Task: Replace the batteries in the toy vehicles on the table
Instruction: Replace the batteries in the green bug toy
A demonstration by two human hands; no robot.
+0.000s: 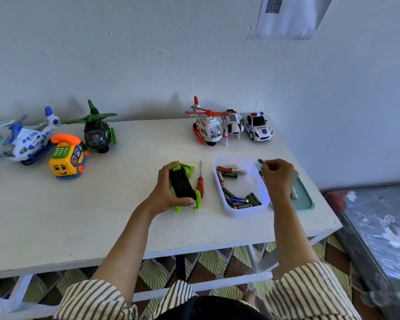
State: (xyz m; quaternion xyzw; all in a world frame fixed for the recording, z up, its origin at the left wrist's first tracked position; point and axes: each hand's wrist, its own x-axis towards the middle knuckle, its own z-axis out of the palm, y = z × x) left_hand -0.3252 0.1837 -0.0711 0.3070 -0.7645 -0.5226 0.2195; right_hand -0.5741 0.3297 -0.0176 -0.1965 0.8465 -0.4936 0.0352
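1. A white bench stands against the wall.
2. At its far left are a blue-and-white helicopter, a yellow phone bus and a dark green helicopter. At the far right are a red-and-white helicopter, a white robot dog and a police car.
3. A white tray near the front right holds loose batteries. A teal tray lies just beside it.
4. The green toy vehicle lies upside down mid-bench, its black underside up and its lime legs sticking out.
5. The left hand grips that toy with its fingers curled round the body.
6. The right hand hovers over the teal tray, its curled fingertips pinching a small dark piece that is too blurred to identify.
7. A red-handled screwdriver lies between the toy and the white tray.
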